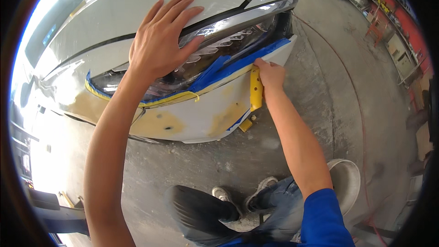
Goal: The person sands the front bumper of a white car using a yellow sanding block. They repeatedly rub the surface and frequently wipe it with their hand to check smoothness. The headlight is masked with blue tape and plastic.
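My left hand (160, 41) lies flat with fingers spread across the edge of the silver car's hood (109, 23), just above the headlight (228, 41). In my closed right hand (273, 75) is a strip of yellow sandpaper (255, 93) with holes in it, hanging beside the right end of the bumper (192, 116). Blue masking tape (270, 51) runs along the headlight's lower edge, next to my right fingers, with yellow tape beneath part of it. The bumper shows sanded tan and grey patches and a small dark spot.
A whitish bucket (347, 180) stands beside my right arm. A small yellow block (245, 125) lies on the concrete floor (219, 160) under the bumper. A reddish hose (351, 75) curves along the floor at right. Cluttered shelves and an orange stool (377, 31) line the far right wall.
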### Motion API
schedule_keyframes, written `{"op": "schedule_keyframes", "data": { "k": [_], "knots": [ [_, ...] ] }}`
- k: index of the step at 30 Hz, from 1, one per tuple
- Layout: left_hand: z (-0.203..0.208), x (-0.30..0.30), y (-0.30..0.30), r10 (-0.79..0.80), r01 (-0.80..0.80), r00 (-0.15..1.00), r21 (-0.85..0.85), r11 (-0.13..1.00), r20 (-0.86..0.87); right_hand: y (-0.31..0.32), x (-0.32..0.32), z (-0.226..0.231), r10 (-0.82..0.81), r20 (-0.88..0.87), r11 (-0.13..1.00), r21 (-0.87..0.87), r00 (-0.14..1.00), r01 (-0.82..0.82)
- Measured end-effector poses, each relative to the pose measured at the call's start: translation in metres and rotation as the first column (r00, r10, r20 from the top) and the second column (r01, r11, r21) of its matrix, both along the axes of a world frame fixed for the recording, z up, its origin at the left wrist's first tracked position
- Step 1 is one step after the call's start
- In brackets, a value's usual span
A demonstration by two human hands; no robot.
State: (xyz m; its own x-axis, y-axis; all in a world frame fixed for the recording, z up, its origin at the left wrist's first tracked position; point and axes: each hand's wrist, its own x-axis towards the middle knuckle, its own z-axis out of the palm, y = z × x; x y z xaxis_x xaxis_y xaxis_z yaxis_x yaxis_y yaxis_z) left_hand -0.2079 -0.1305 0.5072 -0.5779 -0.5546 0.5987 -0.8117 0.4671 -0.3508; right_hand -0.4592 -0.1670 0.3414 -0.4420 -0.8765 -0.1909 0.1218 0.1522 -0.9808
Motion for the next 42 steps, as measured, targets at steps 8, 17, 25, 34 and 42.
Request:
{"op": "schedule_keyframes", "data": {
  "k": [8, 17, 25, 34, 42],
  "knots": [
    [-0.007, -0.001, -0.006, 0.001, -0.002, 1.0, -0.038, 0.999, -0.031, 0.01, 0.027, -0.001, -0.152, 0.079, 0.984, -0.083, 0.985, 0.158],
    [-0.008, 0.001, -0.006, 0.003, -0.005, 0.999, -0.043, 0.999, -0.043, 0.023, 0.05, -0.014, -0.173, 0.1, 0.968, -0.165, 0.98, 0.188],
    [-0.001, -0.004, 0.001, 0.0, 0.0, 1.0, -0.077, 0.997, -0.002, -0.013, 0.004, -0.001, -0.207, 0.125, 0.975, -0.049, 0.97, 0.215],
    [-0.004, -0.001, -0.002, 0.014, -0.015, 1.0, -0.041, 0.999, -0.022, 0.055, 0.038, 0.005, 0.278, 0.233, 0.951, 0.067, 0.932, -0.301],
    [0.009, -0.008, 0.011, -0.032, 0.038, 0.997, 0.08, 0.996, -0.073, 0.03, -0.06, 0.002, 0.368, 0.193, 0.913, 0.109, 0.91, -0.393]
  ]
}}
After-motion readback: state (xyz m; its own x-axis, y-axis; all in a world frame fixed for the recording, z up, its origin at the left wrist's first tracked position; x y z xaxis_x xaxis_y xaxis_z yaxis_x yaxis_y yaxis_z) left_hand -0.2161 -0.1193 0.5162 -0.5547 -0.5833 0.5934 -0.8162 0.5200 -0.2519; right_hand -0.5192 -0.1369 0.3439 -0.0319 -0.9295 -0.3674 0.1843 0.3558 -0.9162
